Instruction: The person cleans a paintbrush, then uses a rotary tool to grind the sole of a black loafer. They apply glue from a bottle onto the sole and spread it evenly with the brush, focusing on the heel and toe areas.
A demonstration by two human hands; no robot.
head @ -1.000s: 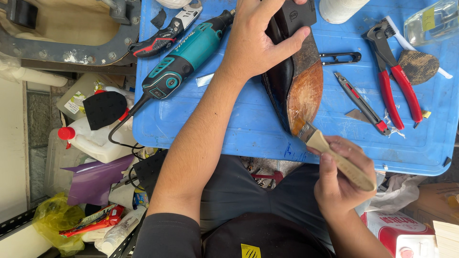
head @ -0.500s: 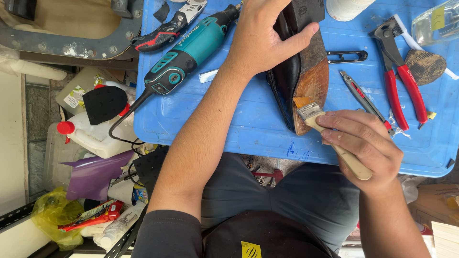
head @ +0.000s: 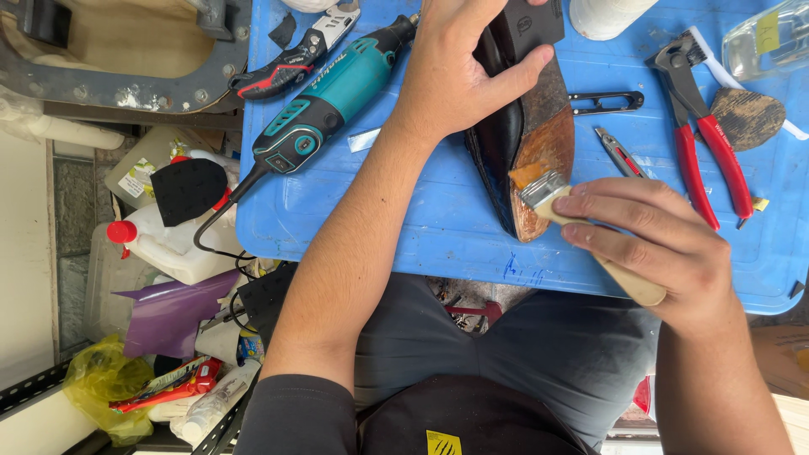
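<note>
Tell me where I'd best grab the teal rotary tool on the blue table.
Grip the rotary tool around its teal mid-body, coming from above. It lies flat and diagonal on the table, with its bit end up by the left hand and its cord leaving the lower end, so the middle looks like the freest, thickest part to wrap.

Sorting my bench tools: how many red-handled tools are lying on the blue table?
2: red-handled pliers at the right, beside the brown heel piece, and a small red-and-grey cutter between the shoe and pliers. Others may lie outside the view.
</note>
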